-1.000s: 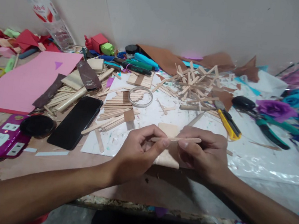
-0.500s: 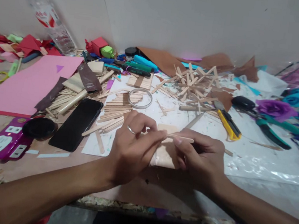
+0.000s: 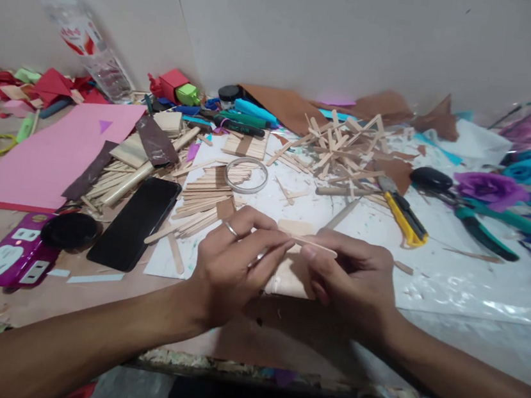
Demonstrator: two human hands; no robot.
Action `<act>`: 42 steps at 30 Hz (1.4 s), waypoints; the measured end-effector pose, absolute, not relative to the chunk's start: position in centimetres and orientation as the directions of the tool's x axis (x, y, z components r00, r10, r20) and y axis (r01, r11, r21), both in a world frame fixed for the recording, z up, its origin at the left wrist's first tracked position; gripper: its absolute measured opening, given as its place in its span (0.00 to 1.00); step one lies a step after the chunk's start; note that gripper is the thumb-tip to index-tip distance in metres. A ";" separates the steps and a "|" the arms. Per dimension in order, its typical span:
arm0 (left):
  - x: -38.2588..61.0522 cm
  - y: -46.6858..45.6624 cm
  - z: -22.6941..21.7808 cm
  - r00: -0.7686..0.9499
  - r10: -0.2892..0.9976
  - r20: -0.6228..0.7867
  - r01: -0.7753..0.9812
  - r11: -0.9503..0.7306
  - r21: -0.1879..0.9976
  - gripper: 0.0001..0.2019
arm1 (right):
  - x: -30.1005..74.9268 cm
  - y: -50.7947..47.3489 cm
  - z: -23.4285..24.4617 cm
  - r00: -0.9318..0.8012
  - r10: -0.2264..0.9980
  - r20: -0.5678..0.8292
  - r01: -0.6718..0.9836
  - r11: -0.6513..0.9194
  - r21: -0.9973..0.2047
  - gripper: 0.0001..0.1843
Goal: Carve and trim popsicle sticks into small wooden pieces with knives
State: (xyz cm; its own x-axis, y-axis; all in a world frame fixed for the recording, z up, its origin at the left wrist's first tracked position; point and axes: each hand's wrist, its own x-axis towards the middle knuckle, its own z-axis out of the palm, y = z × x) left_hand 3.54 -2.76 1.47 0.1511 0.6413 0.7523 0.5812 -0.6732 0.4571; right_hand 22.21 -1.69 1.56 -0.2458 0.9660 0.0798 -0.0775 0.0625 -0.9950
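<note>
A thin wooden craft stick [image 3: 320, 246] runs between both hands, over a pale wooden block [image 3: 292, 278] near the table's front edge. My left hand [image 3: 235, 263], with a ring on one finger, pinches the stick's left end between thumb and fingertips. The stick's right part is gripped by the thumb and forefinger of my right hand [image 3: 355, 274], its rounded tip showing past the thumb. My fingers partly cover the block. Just beyond the right hand lies a narrow metal blade [image 3: 343, 214]. A fan of craft sticks [image 3: 198, 197] lies past my left hand, beside a ring of tape [image 3: 246, 176].
A tangled heap of sticks [image 3: 344, 144] lies at the back. To the right are a yellow cutter [image 3: 405, 219] and green-handled pliers [image 3: 486, 234]. On the left sit a black phone [image 3: 135, 225], a purple device [image 3: 12, 252] and pink paper [image 3: 58, 154].
The stick has shifted slightly left, and its right end now dips lower. My left fingers have changed their bend a little. Both hands keep their pinch.
</note>
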 end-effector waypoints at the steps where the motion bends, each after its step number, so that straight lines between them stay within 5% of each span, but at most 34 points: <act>1: 3.6 -2.8 1.5 0.145 0.651 0.745 0.579 -0.667 0.469 0.07 | 22.3 -1.7 1.6 -0.253 0.963 0.089 -0.079 0.071 -0.994 0.09; 12: 3.9 -2.9 1.5 0.128 0.752 0.646 0.542 -0.599 0.590 0.05 | 22.3 -1.6 1.4 -0.222 0.905 0.363 0.240 0.411 -0.879 0.06; 24: 4.1 -3.1 1.0 0.154 0.887 0.435 0.488 -0.451 0.747 0.03 | 22.0 -1.7 1.1 -0.256 0.772 0.582 0.365 0.635 -0.681 0.09; 30: 4.2 -3.3 1.2 0.176 0.903 0.391 0.468 -0.426 0.774 0.04 | 22.7 -1.7 1.1 -0.419 0.574 0.703 0.425 0.809 -0.407 0.12; 42: 3.9 -3.6 1.8 0.236 0.844 0.481 0.535 -0.526 0.661 0.05 | 22.1 -2.4 0.3 -0.281 0.678 0.680 0.351 0.731 -0.584 0.12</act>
State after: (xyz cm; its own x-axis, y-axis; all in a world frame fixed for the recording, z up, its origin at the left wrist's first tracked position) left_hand 3.89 -3.63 1.79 0.2356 0.8443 0.4813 0.5350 -0.5262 0.6610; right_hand 22.14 -2.43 0.31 -0.2807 0.6778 0.6796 0.3515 0.7315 -0.5843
